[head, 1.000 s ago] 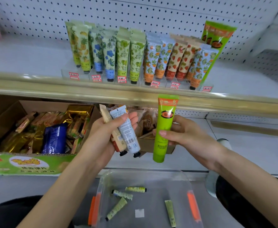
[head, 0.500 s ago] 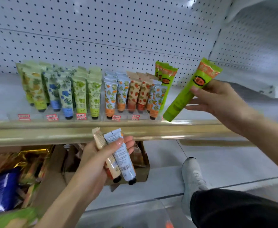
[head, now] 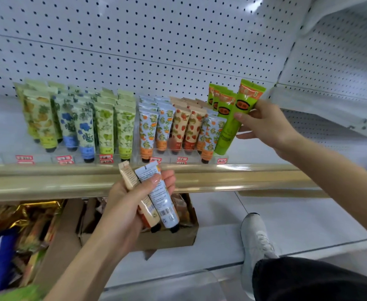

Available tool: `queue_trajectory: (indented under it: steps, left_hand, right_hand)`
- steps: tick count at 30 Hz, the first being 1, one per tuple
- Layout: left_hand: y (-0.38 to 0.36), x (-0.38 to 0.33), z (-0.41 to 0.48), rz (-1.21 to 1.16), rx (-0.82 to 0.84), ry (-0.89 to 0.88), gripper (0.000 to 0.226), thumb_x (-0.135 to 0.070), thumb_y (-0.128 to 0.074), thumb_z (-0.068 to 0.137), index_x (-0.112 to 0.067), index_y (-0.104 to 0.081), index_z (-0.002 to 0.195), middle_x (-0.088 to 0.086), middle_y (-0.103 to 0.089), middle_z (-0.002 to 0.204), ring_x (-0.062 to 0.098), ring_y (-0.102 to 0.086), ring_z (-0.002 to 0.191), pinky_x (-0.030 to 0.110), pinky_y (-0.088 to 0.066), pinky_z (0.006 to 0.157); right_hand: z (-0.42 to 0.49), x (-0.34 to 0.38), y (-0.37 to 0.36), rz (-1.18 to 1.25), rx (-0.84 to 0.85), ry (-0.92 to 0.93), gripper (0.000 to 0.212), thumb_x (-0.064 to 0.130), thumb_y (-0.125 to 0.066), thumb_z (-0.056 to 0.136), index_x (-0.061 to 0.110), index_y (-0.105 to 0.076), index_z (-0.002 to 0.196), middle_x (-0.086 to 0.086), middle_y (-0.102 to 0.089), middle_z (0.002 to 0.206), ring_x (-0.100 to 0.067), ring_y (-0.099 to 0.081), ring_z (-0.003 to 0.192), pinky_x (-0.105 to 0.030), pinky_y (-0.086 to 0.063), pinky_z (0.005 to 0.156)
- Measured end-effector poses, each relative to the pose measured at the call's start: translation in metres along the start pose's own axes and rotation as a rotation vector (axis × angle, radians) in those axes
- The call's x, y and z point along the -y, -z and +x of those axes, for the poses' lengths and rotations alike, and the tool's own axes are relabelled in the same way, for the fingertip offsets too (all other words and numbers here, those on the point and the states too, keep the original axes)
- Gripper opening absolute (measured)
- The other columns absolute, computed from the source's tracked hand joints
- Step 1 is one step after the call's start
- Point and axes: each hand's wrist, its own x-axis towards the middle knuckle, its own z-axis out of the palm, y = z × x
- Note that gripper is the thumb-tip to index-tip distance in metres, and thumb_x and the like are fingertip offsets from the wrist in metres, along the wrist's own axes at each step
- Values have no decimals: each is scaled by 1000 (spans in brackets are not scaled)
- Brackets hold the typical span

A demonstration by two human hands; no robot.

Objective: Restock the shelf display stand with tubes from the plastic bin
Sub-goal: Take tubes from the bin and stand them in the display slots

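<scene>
Placing step: my right grip (head: 267,124) pinches green tube (head: 244,101), beside matching row (head: 222,103) left of grip. Next: seat cap down, release. Left grip (head: 121,213) clasps two tubes (head: 156,200).

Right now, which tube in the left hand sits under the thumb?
The pale blue tube with the barcode; the beige tube lies left of it, partly underneath.

Holds with the right hand (head: 265,124) a green tube (head: 230,131) at the right end of the display stand (head: 37,157), just beside other green tubes (head: 223,107). Grips in the left hand (head: 124,205) a beige tube (head: 130,177) and a pale blue tube (head: 162,199), caps down.
</scene>
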Motion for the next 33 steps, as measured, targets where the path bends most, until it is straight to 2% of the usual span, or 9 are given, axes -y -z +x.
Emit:
queue_trajectory:
  steps: [5,10,14,22,27,33]
  left_hand:
    - [4,-2,3,-17,-7,-14,36,-10,-59,76,-3,-61,112,12,-74,98,21,-72,90,26,-58,70]
    - [4,-2,5,9,12,-25,39,-11,-59,74,-4,-62,113,12,-74,99,22,-72,92,27,-59,74]
    - [6,-2,5,44,21,-15,40,-11,-59,76,-4,-62,115,12,-74,100,22,-72,93,26,-58,73]
    - [7,0,5,65,11,8,42,-13,-60,73,-6,-62,115,10,-75,99,22,-72,92,27,-59,73]
    - [7,2,5,57,1,27,39,-12,-60,73,-5,-63,111,11,-75,99,23,-72,92,28,-59,73]
    - [8,4,4,90,13,62,32,-13,-61,72,-6,-67,102,10,-75,98,22,-73,89,28,-59,72]
  right_hand:
    - [5,-5,-3,-16,3,-33,24,20,-56,94,7,-59,115,-16,-67,105,-26,-69,87,-35,-58,75]
    - [4,-7,-4,-48,43,-34,17,18,-56,94,13,-61,110,-13,-68,102,-26,-68,89,-37,-58,78]
    - [3,-9,-4,-71,51,-28,18,14,-61,90,9,-63,108,-13,-69,99,-23,-69,87,-39,-58,79]
    - [6,-7,-4,-76,29,-5,23,14,-69,84,11,-65,106,-10,-70,93,-21,-68,84,-34,-57,76]
    - [7,-4,-5,-71,43,0,17,16,-68,85,17,-65,101,-5,-68,89,-18,-66,80,-29,-56,72]
    - [7,-2,-4,-72,54,-8,18,15,-66,87,14,-64,104,-6,-68,88,-15,-65,78,-28,-56,73]
